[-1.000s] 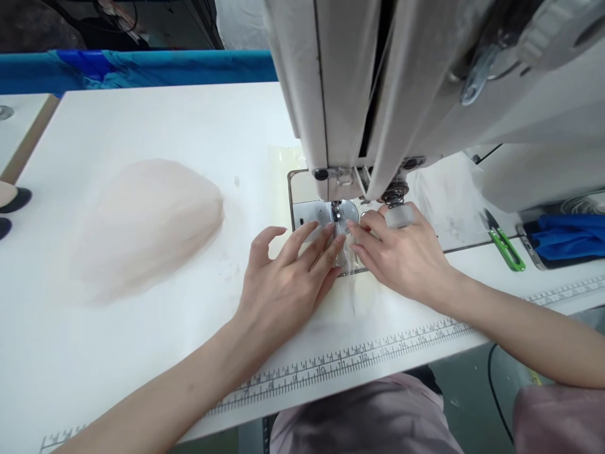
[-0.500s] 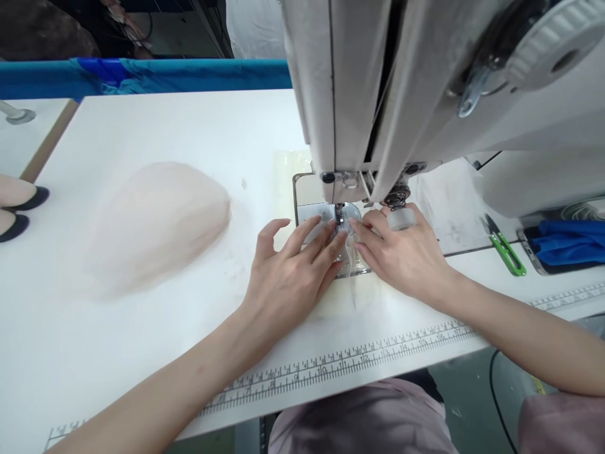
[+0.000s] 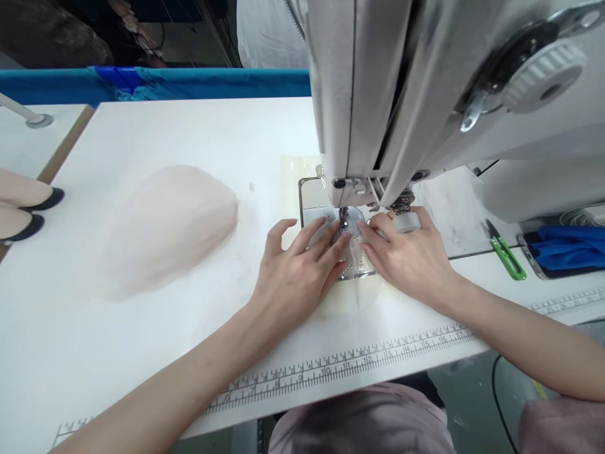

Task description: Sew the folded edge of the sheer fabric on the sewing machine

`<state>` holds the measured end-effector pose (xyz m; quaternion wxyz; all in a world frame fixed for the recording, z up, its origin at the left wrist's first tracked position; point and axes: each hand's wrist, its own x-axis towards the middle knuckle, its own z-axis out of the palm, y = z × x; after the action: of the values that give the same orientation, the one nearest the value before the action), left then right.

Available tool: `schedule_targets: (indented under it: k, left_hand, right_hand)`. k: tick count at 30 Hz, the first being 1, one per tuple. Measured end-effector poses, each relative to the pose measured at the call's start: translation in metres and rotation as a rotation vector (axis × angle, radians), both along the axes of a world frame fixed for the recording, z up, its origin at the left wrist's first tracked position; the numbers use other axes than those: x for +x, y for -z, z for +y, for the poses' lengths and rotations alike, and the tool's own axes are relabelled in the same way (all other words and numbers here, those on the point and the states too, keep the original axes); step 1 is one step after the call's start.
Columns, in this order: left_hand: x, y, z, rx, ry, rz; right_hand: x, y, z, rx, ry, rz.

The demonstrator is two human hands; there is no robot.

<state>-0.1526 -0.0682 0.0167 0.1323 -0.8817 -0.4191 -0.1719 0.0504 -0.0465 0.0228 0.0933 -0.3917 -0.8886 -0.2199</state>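
A thin, see-through fabric strip (image 3: pixel 355 268) lies over the metal needle plate of the sewing machine (image 3: pixel 373 82) and trails toward the table's front edge. My left hand (image 3: pixel 302 265) rests palm down, fingers spread, with its fingertips just left of the presser foot (image 3: pixel 344 217). To the right of the foot, my right hand (image 3: pixel 406 255) has bent fingers drawn together at the strip's edge; its fingertips are partly hidden. The needle's tip cannot be made out behind the foot and fingers.
Sheer beige fabric pieces (image 3: pixel 174 227) lie on the white table at left. Green thread snips (image 3: pixel 507 255) and a phone under blue cloth (image 3: pixel 570 249) are at right. A printed ruler (image 3: pixel 326 372) runs along the front edge. Two beige shapes with black tips (image 3: pixel 33 205) stick in from the left.
The view has shifted slightly, so the table and machine sit a little further right. Both hands keep almost the same pose beside the presser foot.
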Motion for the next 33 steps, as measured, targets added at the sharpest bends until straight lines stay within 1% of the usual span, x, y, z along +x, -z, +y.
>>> schedule_targets:
  k: [9, 12, 14, 15, 18, 19, 20, 21, 23, 25, 27, 29, 31, 33]
  left_hand:
    - [0.0, 0.004, 0.005, -0.027, -0.002, -0.039]
    - [-0.001, -0.003, 0.002, -0.008, 0.017, -0.061]
    - [-0.003, -0.014, -0.005, -0.038, 0.045, -0.102]
    - [-0.003, -0.021, -0.009, -0.099, 0.07, -0.125]
    - [-0.001, -0.037, -0.025, -0.424, 0.153, -0.116]
    - [0.0, -0.039, -0.029, -0.481, 0.155, -0.081]
    - [0.002, -0.039, -0.032, -0.489, 0.146, -0.037]
    - [0.004, -0.036, -0.033, -0.459, 0.126, 0.009]
    - [0.008, -0.028, -0.031, -0.35, 0.093, 0.069]
    - [0.01, -0.021, -0.024, -0.294, 0.08, 0.06]
    - [0.01, -0.016, -0.015, -0.342, 0.075, -0.029]
    - [0.009, -0.016, -0.008, -0.445, 0.079, -0.154]
    - [0.008, -0.019, -0.003, -0.534, 0.067, -0.266]
    - [0.008, -0.023, 0.002, -0.588, 0.016, -0.336]
  right_hand:
    - [0.0, 0.001, 0.003, 0.012, 0.007, 0.0]
    - [0.003, -0.006, 0.002, -0.041, 0.002, 0.052]
    - [0.007, -0.016, 0.0, -0.15, 0.002, 0.108]
    - [0.009, -0.022, -0.001, -0.243, -0.005, 0.137]
    - [0.016, -0.037, -0.006, -0.608, -0.091, 0.18]
    - [0.017, -0.04, -0.007, -0.691, -0.116, 0.173]
    - [0.018, -0.042, -0.008, -0.748, -0.131, 0.166]
    - [0.018, -0.043, -0.008, -0.782, -0.134, 0.167]
    - [0.019, -0.044, -0.007, -0.818, -0.11, 0.209]
    - [0.019, -0.044, -0.006, -0.854, -0.075, 0.271]
    - [0.018, -0.044, -0.006, -0.882, -0.064, 0.316]
    - [0.017, -0.043, -0.006, -0.88, -0.095, 0.33]
    - [0.016, -0.04, -0.006, -0.837, -0.123, 0.323]
    - [0.014, -0.035, -0.005, -0.759, -0.116, 0.33]
